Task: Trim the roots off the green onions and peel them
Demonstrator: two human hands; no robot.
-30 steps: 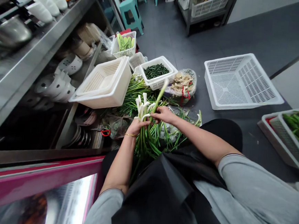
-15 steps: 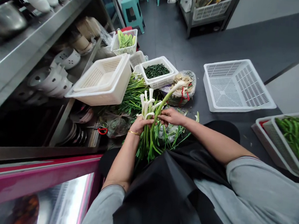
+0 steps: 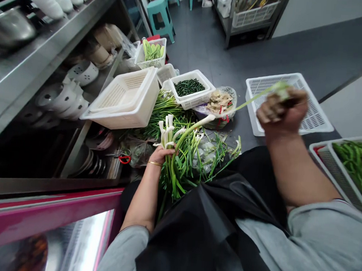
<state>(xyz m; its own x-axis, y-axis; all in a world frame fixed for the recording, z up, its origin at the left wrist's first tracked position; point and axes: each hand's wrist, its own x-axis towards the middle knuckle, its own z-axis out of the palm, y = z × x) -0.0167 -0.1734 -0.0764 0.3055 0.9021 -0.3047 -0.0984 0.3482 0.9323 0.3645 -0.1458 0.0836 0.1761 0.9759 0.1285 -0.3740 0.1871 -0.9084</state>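
My left hand (image 3: 163, 154), with a thin bracelet at the wrist, is closed round a bunch of green onions (image 3: 168, 132), white ends up. One thicker stalk (image 3: 191, 130) leans out of the bunch to the right. My right hand (image 3: 283, 112) is raised at the right, blurred by motion, its fingers closed on a pale green strip (image 3: 256, 97) that trails down toward the thick stalk's white end. Behind this hand is a white basket (image 3: 321, 121). Loose green leaves (image 3: 218, 155) lie on and around a bag in front of me.
White crates (image 3: 122, 118) stand at the left beside a steel shelf (image 3: 50, 46). A basket of dark green beans (image 3: 189, 87) and a bag of dry peelings (image 3: 220, 102) are ahead. Green peppers (image 3: 359, 162) fill a crate at the right. Teal stools (image 3: 161, 15) stand farther back.
My right hand has moved from the bunch up and to the right, pulling a pale strip off the thick stalk. My left hand has shifted slightly left and down with the bunch.
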